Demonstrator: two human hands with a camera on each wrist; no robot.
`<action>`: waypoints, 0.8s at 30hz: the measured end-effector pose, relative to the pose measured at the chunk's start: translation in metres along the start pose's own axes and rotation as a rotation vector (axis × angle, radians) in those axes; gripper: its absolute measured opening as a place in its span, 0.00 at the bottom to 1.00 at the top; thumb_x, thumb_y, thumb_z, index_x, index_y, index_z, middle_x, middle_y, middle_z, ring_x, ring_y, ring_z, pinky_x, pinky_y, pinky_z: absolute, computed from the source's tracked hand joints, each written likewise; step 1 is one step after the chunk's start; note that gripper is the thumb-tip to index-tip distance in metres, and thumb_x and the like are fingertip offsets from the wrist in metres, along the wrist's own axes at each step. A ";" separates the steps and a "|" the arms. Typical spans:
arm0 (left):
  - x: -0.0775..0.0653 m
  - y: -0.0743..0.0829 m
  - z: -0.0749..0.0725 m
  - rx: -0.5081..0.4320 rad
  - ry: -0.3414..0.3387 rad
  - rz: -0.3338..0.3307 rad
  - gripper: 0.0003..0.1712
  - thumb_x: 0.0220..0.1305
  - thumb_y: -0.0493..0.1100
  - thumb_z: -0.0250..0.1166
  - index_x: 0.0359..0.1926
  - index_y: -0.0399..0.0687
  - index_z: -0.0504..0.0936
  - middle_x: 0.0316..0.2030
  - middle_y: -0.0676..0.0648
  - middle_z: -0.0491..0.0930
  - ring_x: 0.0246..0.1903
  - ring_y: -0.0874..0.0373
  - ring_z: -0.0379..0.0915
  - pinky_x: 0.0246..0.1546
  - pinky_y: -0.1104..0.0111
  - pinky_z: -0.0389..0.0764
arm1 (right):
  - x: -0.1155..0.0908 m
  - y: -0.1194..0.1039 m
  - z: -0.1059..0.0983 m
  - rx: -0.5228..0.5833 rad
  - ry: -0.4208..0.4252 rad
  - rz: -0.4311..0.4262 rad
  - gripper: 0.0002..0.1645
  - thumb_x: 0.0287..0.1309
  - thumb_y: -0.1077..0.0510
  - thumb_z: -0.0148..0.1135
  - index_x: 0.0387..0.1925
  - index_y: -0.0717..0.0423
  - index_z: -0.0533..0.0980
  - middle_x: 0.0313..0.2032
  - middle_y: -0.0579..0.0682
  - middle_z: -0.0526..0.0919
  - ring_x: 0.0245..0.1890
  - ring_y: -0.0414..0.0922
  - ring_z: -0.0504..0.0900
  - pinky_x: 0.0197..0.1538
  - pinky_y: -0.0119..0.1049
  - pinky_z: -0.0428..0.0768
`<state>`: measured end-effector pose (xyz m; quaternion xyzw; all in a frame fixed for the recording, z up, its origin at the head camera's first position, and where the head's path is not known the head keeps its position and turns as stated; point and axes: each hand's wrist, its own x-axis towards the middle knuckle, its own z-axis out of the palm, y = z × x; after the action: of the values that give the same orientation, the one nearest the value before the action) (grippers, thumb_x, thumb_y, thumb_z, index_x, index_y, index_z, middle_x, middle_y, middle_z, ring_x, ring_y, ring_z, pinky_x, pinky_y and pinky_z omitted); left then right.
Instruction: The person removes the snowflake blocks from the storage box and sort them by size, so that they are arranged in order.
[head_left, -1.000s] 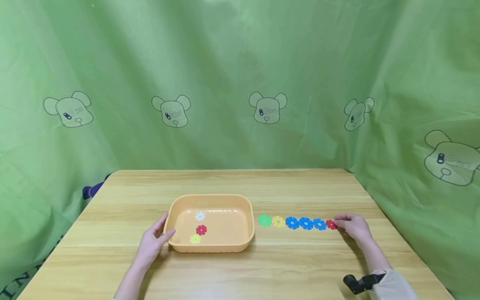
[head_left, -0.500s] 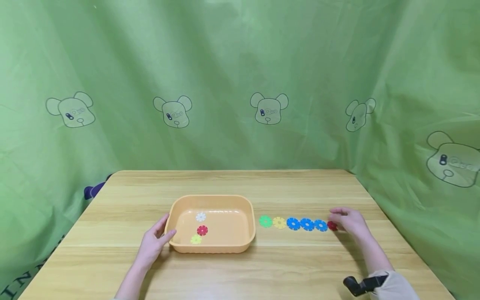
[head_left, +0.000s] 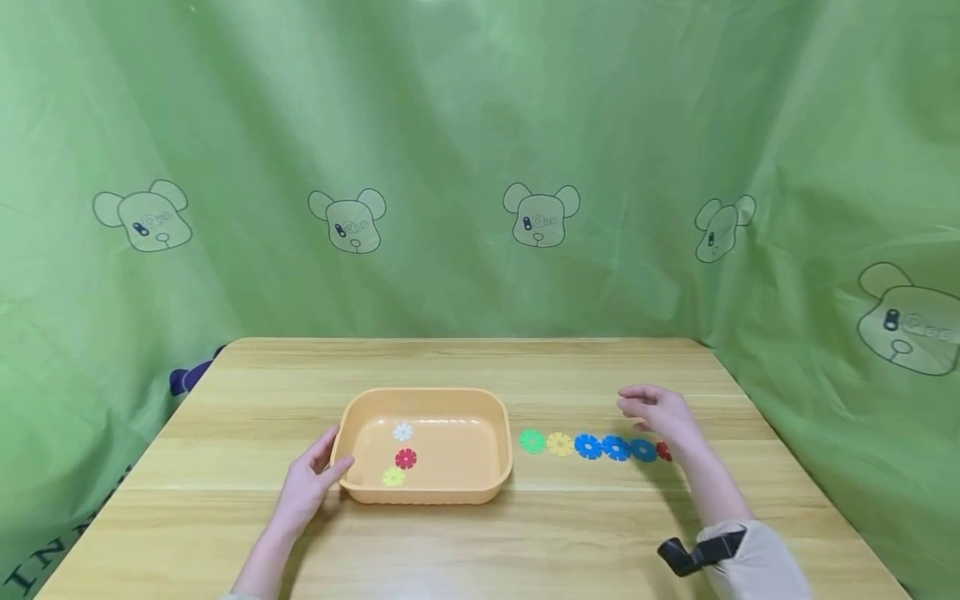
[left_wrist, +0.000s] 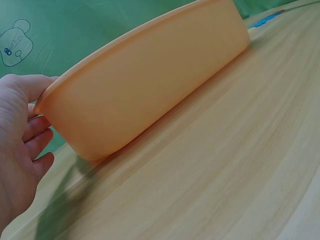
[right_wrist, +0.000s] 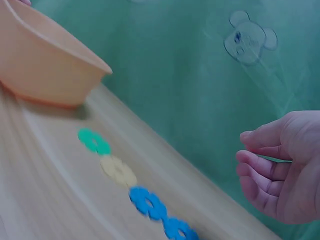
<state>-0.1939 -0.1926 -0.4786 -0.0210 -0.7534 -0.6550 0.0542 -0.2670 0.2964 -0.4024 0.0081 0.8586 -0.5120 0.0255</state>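
My left hand (head_left: pixel 306 482) grips the left end of an orange plastic basin (head_left: pixel 431 497), thumb over the rim and fingers outside, as the left wrist view also shows. Inside lie white (head_left: pixel 402 431), red (head_left: pixel 406 458) and yellow (head_left: pixel 393 476) notched snowflake discs. Right of the basin a row of discs lies on the table: green (head_left: pixel 532 442), yellow (head_left: pixel 560 444), three blue (head_left: pixel 616 448), then red (head_left: pixel 663 451), partly hidden by my right wrist. My right hand (head_left: pixel 663 412) hovers above the row's right end, fingers loosely bent, nothing between them in the right wrist view.
The wooden table (head_left: pixel 450 550) runs back to a green curtain (head_left: pixel 450 275) printed with bear heads, which also hangs along both sides. A black wrist strap (head_left: pixel 701 552) sits on the right sleeve. Something purple (head_left: pixel 191 377) shows past the table's left back edge.
My right hand has let go of the red disc at the row's end, lifted, and moved left. The left hand stays on the basin.
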 end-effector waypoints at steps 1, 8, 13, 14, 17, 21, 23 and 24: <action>0.000 0.000 0.000 0.002 0.000 0.001 0.38 0.60 0.35 0.62 0.66 0.29 0.55 0.66 0.35 0.55 0.66 0.44 0.51 0.59 0.74 0.58 | 0.001 -0.003 0.004 0.019 -0.001 -0.014 0.26 0.62 0.56 0.57 0.55 0.71 0.69 0.48 0.62 0.77 0.43 0.48 0.77 0.47 0.44 0.81; 0.000 0.001 0.000 0.001 0.001 0.010 0.38 0.59 0.35 0.62 0.66 0.29 0.56 0.66 0.35 0.55 0.65 0.43 0.52 0.55 0.83 0.60 | 0.008 -0.030 0.029 0.119 -0.050 -0.076 0.25 0.59 0.58 0.60 0.52 0.72 0.70 0.43 0.59 0.80 0.38 0.43 0.78 0.42 0.37 0.82; -0.001 0.001 0.000 0.002 0.005 0.009 0.37 0.59 0.35 0.62 0.66 0.29 0.56 0.66 0.35 0.55 0.65 0.43 0.52 0.55 0.83 0.59 | 0.012 -0.047 0.050 0.142 -0.081 -0.104 0.22 0.58 0.61 0.61 0.50 0.73 0.71 0.38 0.56 0.81 0.35 0.42 0.79 0.39 0.37 0.83; -0.001 0.001 0.000 0.002 0.007 0.008 0.37 0.59 0.35 0.62 0.66 0.29 0.56 0.66 0.35 0.55 0.65 0.43 0.52 0.55 0.83 0.59 | 0.013 -0.050 0.054 0.143 -0.088 -0.112 0.22 0.58 0.62 0.60 0.49 0.73 0.71 0.38 0.56 0.81 0.34 0.42 0.79 0.39 0.38 0.83; -0.001 0.001 0.000 0.000 0.008 0.006 0.37 0.59 0.35 0.62 0.66 0.30 0.56 0.66 0.35 0.55 0.65 0.43 0.52 0.55 0.83 0.59 | 0.016 -0.057 0.067 0.138 -0.109 -0.135 0.21 0.57 0.62 0.61 0.48 0.73 0.72 0.36 0.56 0.82 0.33 0.42 0.79 0.38 0.40 0.83; 0.000 0.001 0.000 -0.002 0.009 0.007 0.37 0.59 0.35 0.62 0.66 0.29 0.56 0.66 0.35 0.56 0.65 0.43 0.51 0.55 0.82 0.60 | 0.019 -0.068 0.084 0.122 -0.139 -0.146 0.19 0.56 0.62 0.61 0.47 0.72 0.73 0.34 0.53 0.82 0.33 0.43 0.78 0.40 0.43 0.83; 0.000 0.001 0.000 -0.002 0.010 0.007 0.38 0.59 0.35 0.62 0.66 0.29 0.56 0.66 0.35 0.56 0.65 0.43 0.51 0.55 0.82 0.60 | 0.020 -0.073 0.094 0.116 -0.158 -0.142 0.19 0.56 0.63 0.61 0.47 0.71 0.73 0.34 0.53 0.81 0.33 0.43 0.78 0.40 0.44 0.83; 0.001 0.000 0.000 -0.001 0.009 0.008 0.38 0.59 0.35 0.63 0.66 0.30 0.56 0.66 0.35 0.56 0.65 0.43 0.51 0.55 0.82 0.60 | 0.020 -0.076 0.098 0.113 -0.174 -0.144 0.19 0.56 0.63 0.61 0.48 0.71 0.73 0.35 0.53 0.81 0.34 0.44 0.78 0.40 0.43 0.82</action>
<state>-0.1946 -0.1926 -0.4780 -0.0211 -0.7527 -0.6552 0.0601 -0.2868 0.1734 -0.3835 -0.0965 0.8213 -0.5587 0.0626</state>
